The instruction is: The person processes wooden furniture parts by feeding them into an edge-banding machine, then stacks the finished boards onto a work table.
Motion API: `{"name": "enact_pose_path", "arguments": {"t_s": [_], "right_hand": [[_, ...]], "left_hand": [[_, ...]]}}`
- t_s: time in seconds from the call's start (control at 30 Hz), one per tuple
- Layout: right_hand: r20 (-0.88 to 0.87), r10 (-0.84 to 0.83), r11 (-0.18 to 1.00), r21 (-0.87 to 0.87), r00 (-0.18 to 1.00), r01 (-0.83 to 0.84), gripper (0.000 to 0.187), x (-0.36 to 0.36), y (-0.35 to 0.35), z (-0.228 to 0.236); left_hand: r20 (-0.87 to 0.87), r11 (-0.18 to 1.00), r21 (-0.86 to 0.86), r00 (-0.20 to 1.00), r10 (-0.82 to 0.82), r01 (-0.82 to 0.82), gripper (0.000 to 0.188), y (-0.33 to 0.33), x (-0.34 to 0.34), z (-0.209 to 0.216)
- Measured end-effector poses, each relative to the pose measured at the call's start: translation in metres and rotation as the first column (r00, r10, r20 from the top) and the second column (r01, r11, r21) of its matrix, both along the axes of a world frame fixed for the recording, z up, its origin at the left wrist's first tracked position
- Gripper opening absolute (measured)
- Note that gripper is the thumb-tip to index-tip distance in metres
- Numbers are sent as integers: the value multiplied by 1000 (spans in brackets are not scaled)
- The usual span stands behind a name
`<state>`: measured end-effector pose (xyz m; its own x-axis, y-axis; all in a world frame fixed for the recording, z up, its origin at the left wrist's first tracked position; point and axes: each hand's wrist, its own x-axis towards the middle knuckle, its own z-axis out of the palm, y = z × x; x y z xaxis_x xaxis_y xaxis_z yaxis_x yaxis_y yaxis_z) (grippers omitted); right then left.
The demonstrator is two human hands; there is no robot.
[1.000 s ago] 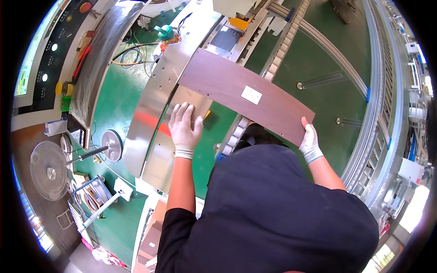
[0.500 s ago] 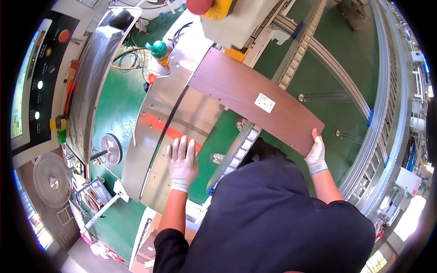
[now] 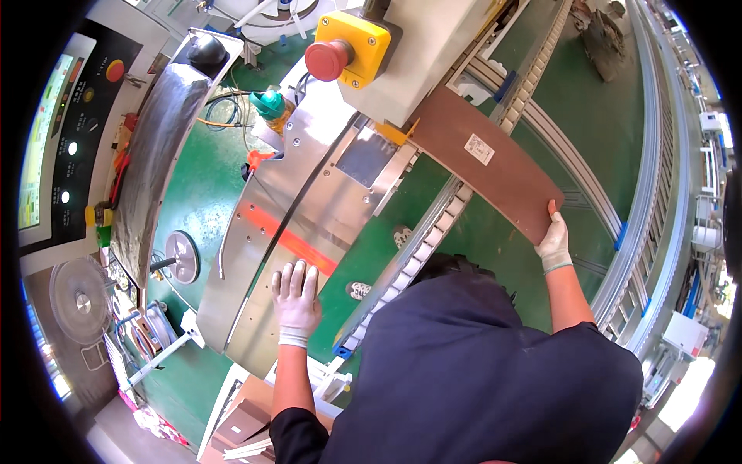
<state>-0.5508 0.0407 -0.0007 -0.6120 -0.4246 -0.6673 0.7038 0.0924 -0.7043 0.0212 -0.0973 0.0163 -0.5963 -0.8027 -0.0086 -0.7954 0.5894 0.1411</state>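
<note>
A long brown panel (image 3: 508, 179) with a white label (image 3: 479, 149) spans the roller rail at the right. My right hand (image 3: 553, 237), in a pale glove, grips its near right end, the thumb on top and the other fingers hidden underneath. The panel's far left end meets the orange-yellow guide (image 3: 398, 133) below the machine head. Over the metal worktable (image 3: 309, 209), my left hand (image 3: 297, 300), also gloved, is spread palm down with nothing in it. It sits beside a strip of red light (image 3: 290, 241); whether it touches the metal I cannot tell.
A yellow box with a red stop button (image 3: 328, 60) hangs from the machine head (image 3: 410, 46). At the left stands a control panel (image 3: 73, 139). A green-capped bottle (image 3: 270, 107) is behind the table. Brown boards (image 3: 247, 417) lie at lower left; roller rails (image 3: 417, 259) run beside me.
The brown panel has moved right, off the metal worktable and onto the rail side, with my right hand still gripping it. My left hand stays spread, shifted slightly left and nearer.
</note>
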Motion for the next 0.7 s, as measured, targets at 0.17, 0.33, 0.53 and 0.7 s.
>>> {"name": "enact_pose_path", "arguments": {"t_s": [0.17, 0.33, 0.53, 0.7], "right_hand": [[54, -90, 993, -69, 994, 93, 46, -40, -19, 4], [-24, -187, 973, -142, 982, 181, 41, -101, -41, -10], [-633, -108, 994, -56, 767, 93, 39, -139, -83, -59], [-296, -29, 945, -319, 955, -70, 28, -107, -60, -91]], "left_hand": [[-12, 1000, -12, 1000, -4, 4, 55, 3, 3, -1], [8, 998, -66, 1000, -15, 16, 52, 5, -6, 5], [34, 998, -61, 999, 10, -8, 50, 12, -4, 1], [-55, 996, -75, 998, 38, -42, 56, 9, -5, -1]]}}
